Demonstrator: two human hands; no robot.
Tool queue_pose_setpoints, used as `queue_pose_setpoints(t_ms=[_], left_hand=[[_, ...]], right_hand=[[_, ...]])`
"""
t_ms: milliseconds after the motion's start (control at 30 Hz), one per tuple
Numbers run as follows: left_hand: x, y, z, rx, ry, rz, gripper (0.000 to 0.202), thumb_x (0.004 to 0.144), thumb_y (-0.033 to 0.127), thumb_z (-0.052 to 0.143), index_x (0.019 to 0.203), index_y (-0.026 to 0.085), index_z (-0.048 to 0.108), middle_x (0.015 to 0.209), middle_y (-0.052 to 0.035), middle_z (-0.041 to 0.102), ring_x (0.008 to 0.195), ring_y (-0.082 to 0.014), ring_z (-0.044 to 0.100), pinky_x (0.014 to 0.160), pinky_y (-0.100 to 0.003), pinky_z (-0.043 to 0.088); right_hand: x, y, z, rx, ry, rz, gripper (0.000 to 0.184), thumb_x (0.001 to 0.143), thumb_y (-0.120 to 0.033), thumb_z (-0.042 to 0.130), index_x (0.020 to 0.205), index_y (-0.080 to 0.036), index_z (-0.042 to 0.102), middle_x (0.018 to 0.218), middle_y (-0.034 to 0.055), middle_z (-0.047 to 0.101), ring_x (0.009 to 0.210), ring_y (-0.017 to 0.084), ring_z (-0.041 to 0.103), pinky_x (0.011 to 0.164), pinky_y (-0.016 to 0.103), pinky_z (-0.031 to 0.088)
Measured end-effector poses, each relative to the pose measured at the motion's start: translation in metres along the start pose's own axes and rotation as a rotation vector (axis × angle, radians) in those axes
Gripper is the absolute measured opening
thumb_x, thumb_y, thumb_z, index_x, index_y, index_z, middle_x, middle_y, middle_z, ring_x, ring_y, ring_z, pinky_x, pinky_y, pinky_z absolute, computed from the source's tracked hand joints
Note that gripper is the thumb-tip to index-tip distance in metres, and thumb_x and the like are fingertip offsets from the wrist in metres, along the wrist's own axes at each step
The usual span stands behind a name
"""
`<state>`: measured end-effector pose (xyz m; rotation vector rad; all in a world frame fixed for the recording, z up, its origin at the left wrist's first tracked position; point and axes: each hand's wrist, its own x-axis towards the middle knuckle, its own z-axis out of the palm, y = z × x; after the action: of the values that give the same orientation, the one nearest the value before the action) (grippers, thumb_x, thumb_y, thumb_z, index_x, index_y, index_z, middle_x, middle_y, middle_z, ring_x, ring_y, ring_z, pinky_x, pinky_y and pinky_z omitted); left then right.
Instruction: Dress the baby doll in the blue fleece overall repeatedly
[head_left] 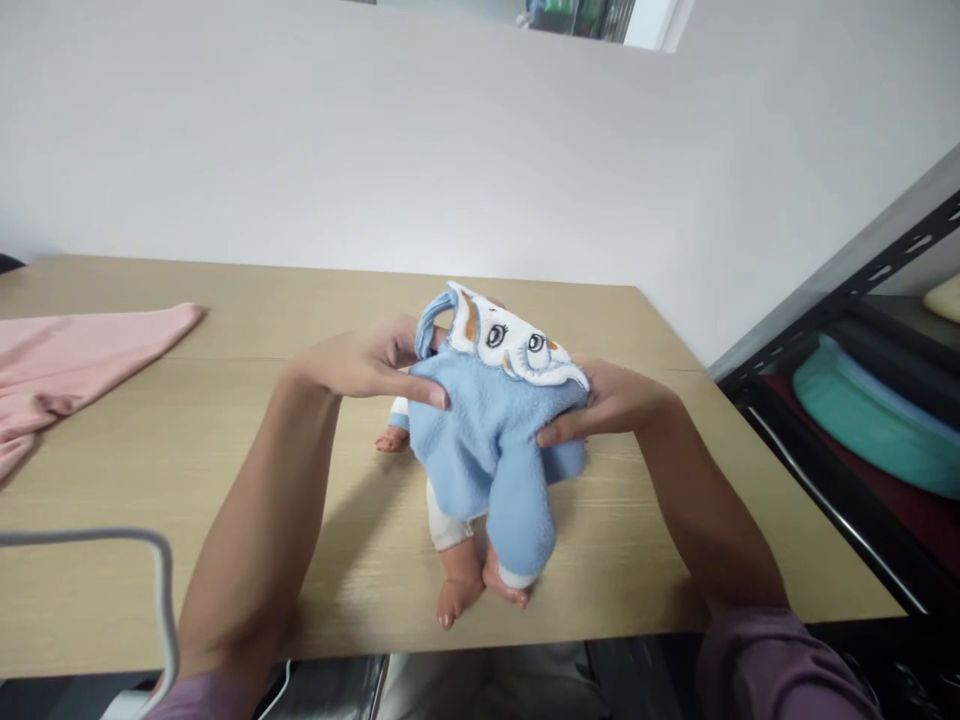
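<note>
Both my hands grip a small blue fleece doll garment with a white panel embroidered with eyes and a trunk-like shape. My left hand pinches its left side, thumb in front, near a blue loop. On the right edge, my right hand closes with its thumb over the cloth. One sleeve hangs down, ending in a white cuff. Below and behind the garment lies a doll; its feet, white bottoms and one hand show, while its head and torso are hidden.
Pink cloth lies at the left of the wooden table. A white cable curves across the lower left. A black metal rack with a teal item stands to the right. Behind the table rises a white wall.
</note>
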<state>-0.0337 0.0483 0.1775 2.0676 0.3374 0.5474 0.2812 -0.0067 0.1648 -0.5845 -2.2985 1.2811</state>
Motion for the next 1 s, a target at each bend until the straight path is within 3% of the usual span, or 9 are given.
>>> queue_pose_setpoints(t_ms=[200, 300, 367, 467, 567, 667, 833, 933, 1000], left_hand=[[0.017, 0.009, 0.023, -0.058, 0.152, 0.092, 0.045, 0.089, 0.062, 0.091, 0.093, 0.019, 0.08, 0.082, -0.0047, 0.079, 0.077, -0.0221, 0.078, 0.071, -0.031, 0.068], [0.012, 0.012, 0.022, -0.062, 0.051, 0.051, 0.041, 0.091, 0.058, 0.09, 0.101, 0.019, 0.081, 0.085, -0.0061, 0.081, 0.08, -0.023, 0.08, 0.071, -0.03, 0.069], [0.006, 0.012, 0.017, -0.038, -0.009, 0.025, 0.044, 0.082, 0.056, 0.098, 0.099, 0.019, 0.081, 0.083, -0.0064, 0.081, 0.079, -0.0239, 0.08, 0.072, -0.031, 0.069], [0.002, 0.012, 0.011, 0.016, -0.073, -0.001, 0.046, 0.071, 0.051, 0.106, 0.092, 0.021, 0.079, 0.076, -0.004, 0.078, 0.073, -0.023, 0.079, 0.07, -0.029, 0.068], [0.006, 0.014, 0.013, -0.016, -0.135, -0.019, 0.039, 0.079, 0.051, 0.101, 0.089, 0.022, 0.077, 0.075, -0.0034, 0.076, 0.072, -0.022, 0.078, 0.064, -0.026, 0.066], [0.011, 0.012, 0.021, -0.113, 0.016, 0.01, 0.043, 0.082, 0.058, 0.097, 0.087, 0.022, 0.075, 0.074, -0.0028, 0.074, 0.078, -0.0239, 0.078, 0.07, -0.03, 0.069], [0.011, -0.002, 0.027, -0.188, 0.319, 0.062, 0.046, 0.087, 0.066, 0.09, 0.091, 0.022, 0.075, 0.08, -0.0023, 0.074, 0.085, -0.0237, 0.079, 0.084, -0.035, 0.07], [0.01, -0.005, 0.025, -0.166, 0.292, 0.03, 0.046, 0.088, 0.064, 0.09, 0.096, 0.021, 0.077, 0.084, -0.0035, 0.076, 0.091, -0.0259, 0.081, 0.088, -0.037, 0.071], [0.008, -0.004, 0.024, -0.167, 0.157, -0.007, 0.046, 0.085, 0.064, 0.092, 0.094, 0.021, 0.077, 0.076, -0.0029, 0.074, 0.083, -0.0267, 0.081, 0.082, -0.038, 0.072]], right_hand=[[0.013, -0.003, 0.014, -0.042, 0.017, 0.062, 0.06, 0.075, -0.043, 0.103, 0.125, -0.019, 0.082, 0.133, 0.0074, 0.084, 0.139, 0.032, 0.072, 0.128, 0.046, 0.054], [0.013, -0.001, 0.013, -0.088, 0.047, 0.037, 0.053, 0.075, -0.043, 0.102, 0.119, -0.02, 0.082, 0.132, 0.0076, 0.083, 0.139, 0.032, 0.072, 0.131, 0.047, 0.05], [0.01, -0.001, 0.012, -0.075, 0.065, -0.001, 0.045, 0.077, -0.042, 0.1, 0.113, -0.022, 0.082, 0.126, 0.0058, 0.084, 0.137, 0.032, 0.073, 0.131, 0.047, 0.051], [0.004, 0.0, 0.013, -0.011, 0.25, -0.028, 0.05, 0.083, -0.047, 0.096, 0.125, -0.026, 0.079, 0.127, 0.0035, 0.082, 0.143, 0.031, 0.069, 0.131, 0.046, 0.05], [0.0, 0.004, 0.016, 0.119, 0.42, 0.02, 0.056, 0.088, -0.06, 0.089, 0.131, -0.026, 0.076, 0.133, 0.0043, 0.08, 0.145, 0.032, 0.067, 0.13, 0.048, 0.051], [-0.002, 0.009, 0.016, 0.205, 0.372, 0.083, 0.063, 0.089, -0.069, 0.084, 0.133, -0.025, 0.076, 0.137, 0.0063, 0.079, 0.138, 0.034, 0.071, 0.125, 0.052, 0.056], [-0.003, 0.002, 0.01, 0.091, 0.233, 0.075, 0.07, 0.09, -0.054, 0.09, 0.15, -0.028, 0.066, 0.14, 0.0035, 0.077, 0.143, 0.029, 0.068, 0.129, 0.047, 0.051], [-0.003, -0.006, 0.009, 0.061, 0.039, 0.059, 0.064, 0.09, -0.049, 0.09, 0.146, -0.026, 0.069, 0.136, 0.0038, 0.079, 0.134, 0.029, 0.074, 0.12, 0.044, 0.059], [-0.003, -0.008, 0.009, 0.049, 0.089, 0.003, 0.069, 0.081, -0.051, 0.097, 0.14, -0.025, 0.073, 0.131, 0.0047, 0.079, 0.131, 0.031, 0.075, 0.117, 0.044, 0.062]])
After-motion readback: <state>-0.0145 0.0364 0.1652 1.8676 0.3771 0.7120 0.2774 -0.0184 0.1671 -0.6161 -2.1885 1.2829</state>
